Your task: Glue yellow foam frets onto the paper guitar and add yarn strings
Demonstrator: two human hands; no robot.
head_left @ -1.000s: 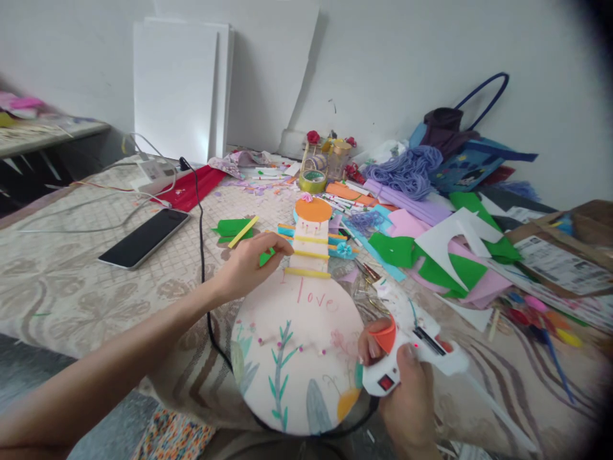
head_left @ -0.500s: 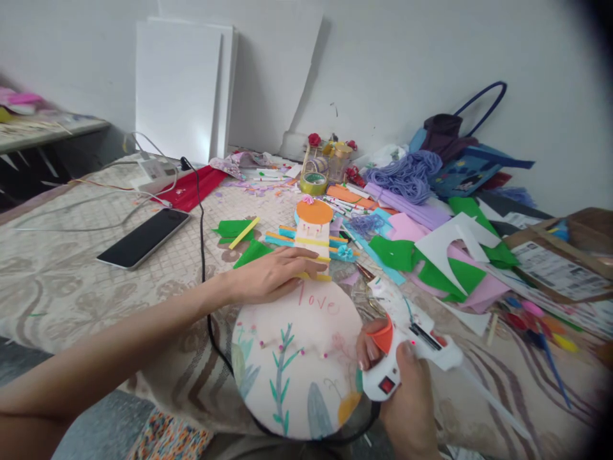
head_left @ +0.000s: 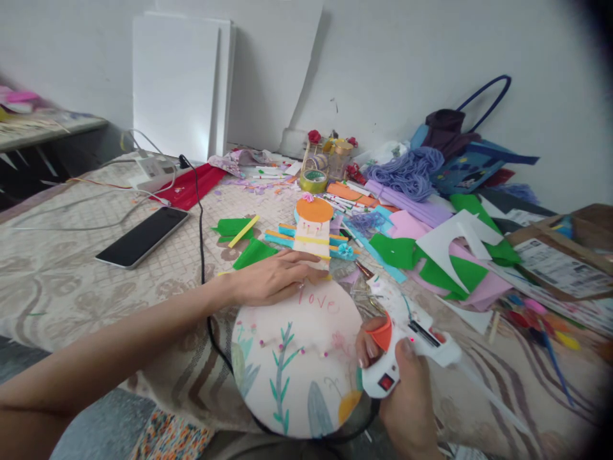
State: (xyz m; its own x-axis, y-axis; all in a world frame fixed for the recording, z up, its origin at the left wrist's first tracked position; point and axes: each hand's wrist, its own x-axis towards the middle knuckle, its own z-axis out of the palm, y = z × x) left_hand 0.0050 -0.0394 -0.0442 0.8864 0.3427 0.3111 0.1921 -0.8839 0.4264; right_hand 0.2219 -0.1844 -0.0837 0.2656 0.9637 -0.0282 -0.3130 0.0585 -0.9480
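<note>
A round white board (head_left: 297, 396) with painted plants and the word "love" lies at the table's front edge. From its top a white neck (head_left: 312, 233) runs away from me, crossed by yellow strips and blue-and-orange sticks, up to an orange disc (head_left: 313, 209). My left hand (head_left: 278, 276) rests with fingers stretched over the joint of board and neck, hiding part of a yellow strip there. To the board's right, my right hand (head_left: 407, 383) is wrapped round a white hot glue gun (head_left: 383, 377). Its orange trigger (head_left: 381, 333) is under my fingers and its metal nozzle points away from me.
A phone (head_left: 143, 236) and a black cable (head_left: 202, 236) lie on the left. Green paper pieces (head_left: 253, 253) sit beyond my left hand. Paper scraps (head_left: 445, 255), purple yarn (head_left: 407, 172) and a cardboard box (head_left: 565, 255) crowd the right. White panels (head_left: 175, 89) lean on the wall.
My left hand has shifted slightly at the neck's base, and less of the yellow strip shows under its fingers. The right hand keeps its hold on the glue gun.
</note>
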